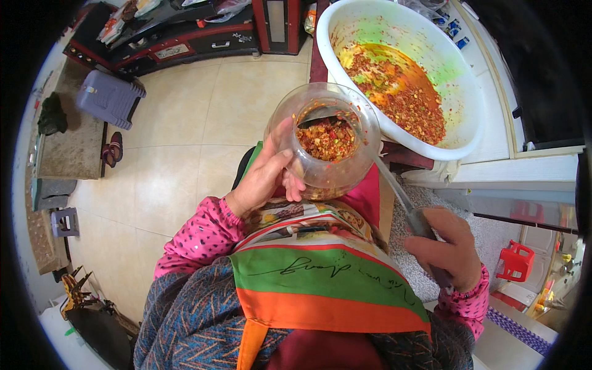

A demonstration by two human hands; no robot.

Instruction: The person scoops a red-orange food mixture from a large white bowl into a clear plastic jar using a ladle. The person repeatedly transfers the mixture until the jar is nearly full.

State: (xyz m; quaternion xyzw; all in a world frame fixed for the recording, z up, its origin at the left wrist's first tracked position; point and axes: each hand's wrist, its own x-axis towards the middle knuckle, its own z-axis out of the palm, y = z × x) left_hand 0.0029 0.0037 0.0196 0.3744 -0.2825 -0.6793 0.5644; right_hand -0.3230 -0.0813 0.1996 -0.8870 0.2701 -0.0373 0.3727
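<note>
My left hand [273,169] grips the side of a round clear jar [282,111], its thumb lying near the mouth. Chopped red chili mixture [326,141] with yellow seeds shows inside the jar. In my right hand [446,249] is the dark handle of a long metal spoon [393,180]. The spoon's bowl reaches through the jar's mouth and rests partly hidden among the chili. Beyond the jar, a large white plastic tub [462,120] holds more chili mixture [416,120] in reddish oil.
The tub stands on a dark red wooden surface [319,55]. A grey-purple plastic stool [111,99] and slippers [112,150] are on the left of the tiled floor [171,120]. A black and red cabinet [185,48] lines the far side. A red stool [515,261] is at right.
</note>
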